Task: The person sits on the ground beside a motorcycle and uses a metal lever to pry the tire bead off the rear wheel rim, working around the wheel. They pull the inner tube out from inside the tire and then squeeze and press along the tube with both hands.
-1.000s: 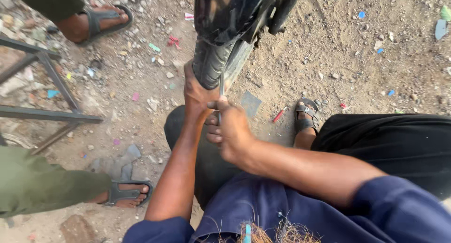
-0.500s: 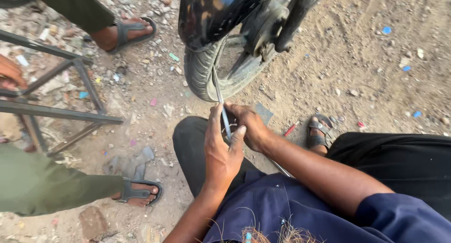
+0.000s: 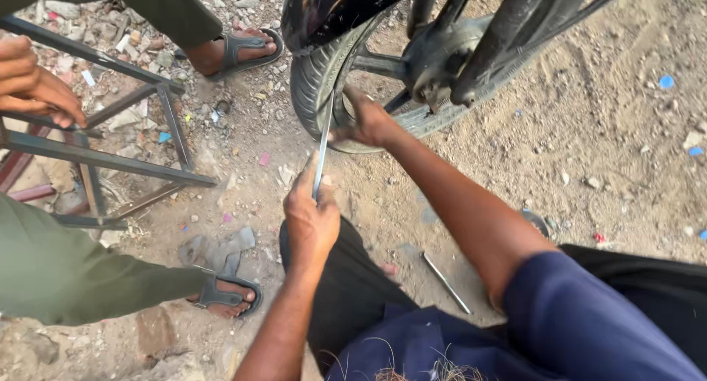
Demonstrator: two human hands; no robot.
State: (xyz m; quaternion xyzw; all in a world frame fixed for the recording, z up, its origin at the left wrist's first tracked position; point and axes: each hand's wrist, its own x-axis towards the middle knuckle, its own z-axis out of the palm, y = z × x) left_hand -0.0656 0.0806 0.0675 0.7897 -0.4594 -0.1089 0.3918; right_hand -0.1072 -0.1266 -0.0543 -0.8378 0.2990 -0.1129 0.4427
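A black motorbike wheel (image 3: 313, 79) stands on the dirt ahead of me, its tyre facing me. My left hand (image 3: 309, 219) is closed around a thin metal lever (image 3: 322, 149) whose far end is wedged at the tyre's edge. My right hand (image 3: 364, 123) reaches further forward and presses on the tyre and rim at the wheel's lower side, beside the lever's tip. The hub and fork (image 3: 471, 49) rise behind my right arm.
A second metal rod (image 3: 445, 281) lies on the ground by my right knee. Another person in green trousers and sandals (image 3: 224, 296) stands at left, one hand (image 3: 33, 82) on a grey metal frame (image 3: 110, 160). Stones and litter cover the dirt.
My view has shifted back from the wheel. My right hand has left the lever and moved forward onto the tyre's rim; my left hand keeps hold of the lever.
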